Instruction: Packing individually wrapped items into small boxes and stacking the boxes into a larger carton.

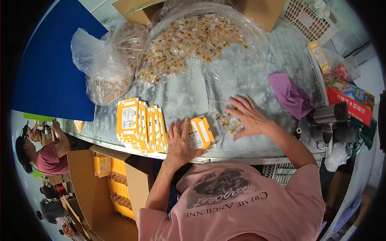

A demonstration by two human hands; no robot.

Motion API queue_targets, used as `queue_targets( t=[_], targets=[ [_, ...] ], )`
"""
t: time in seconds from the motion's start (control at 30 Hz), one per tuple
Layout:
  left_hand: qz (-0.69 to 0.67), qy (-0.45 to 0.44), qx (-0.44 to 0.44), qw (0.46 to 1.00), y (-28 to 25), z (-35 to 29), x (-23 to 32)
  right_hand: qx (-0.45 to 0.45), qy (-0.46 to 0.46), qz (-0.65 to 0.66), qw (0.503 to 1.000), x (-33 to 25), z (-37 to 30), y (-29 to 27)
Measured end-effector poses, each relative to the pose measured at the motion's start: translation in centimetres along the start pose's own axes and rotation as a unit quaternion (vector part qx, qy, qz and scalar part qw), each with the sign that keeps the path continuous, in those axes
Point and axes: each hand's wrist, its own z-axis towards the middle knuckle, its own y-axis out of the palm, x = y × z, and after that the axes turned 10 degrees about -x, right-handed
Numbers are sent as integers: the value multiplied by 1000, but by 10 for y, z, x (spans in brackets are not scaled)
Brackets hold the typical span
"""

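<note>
My left hand grips the left side of a small yellow-and-white carton near the table's front edge, its thumb along the near side. The carton's right end has an open flap. My right hand is spread over the table to the right, fingers apart. Several small clear-wrapped pieces lie by its fingertips and partly under its palm, between the hand and the carton. To the left of my left hand, a row of flattened yellow-and-white cartons leans in overlapping layers.
A large heap of wrapped pieces spills from clear plastic at the back, beside a knotted bag. A blue panel stands left. A cardboard box of yellow cartons sits below. A purple cloth lies right; co-workers are far left.
</note>
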Motion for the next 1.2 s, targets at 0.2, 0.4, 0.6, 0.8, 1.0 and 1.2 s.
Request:
queue_targets(
  t=[0.2,0.4,0.6,0.8,1.0,1.2],
  targets=[
    [25,25,-29,999,-5,32,-1,64,-52,21,996,-13,3,38],
    [31,61,-60,996,-9,38,5,84,-33,195,977,-35,13,28],
    [12,70,-31,997,-4,35,0,-49,112,246,961,-30,-8,-2],
    [18,76,-31,996,-2,37,2,44,23,270,962,-41,29,40],
    [13,70,-23,997,3,33,0,86,108,494,858,-52,43,53],
    [6,87,-5,996,4,33,-1,129,58,559,817,-56,41,66]
  ],
)
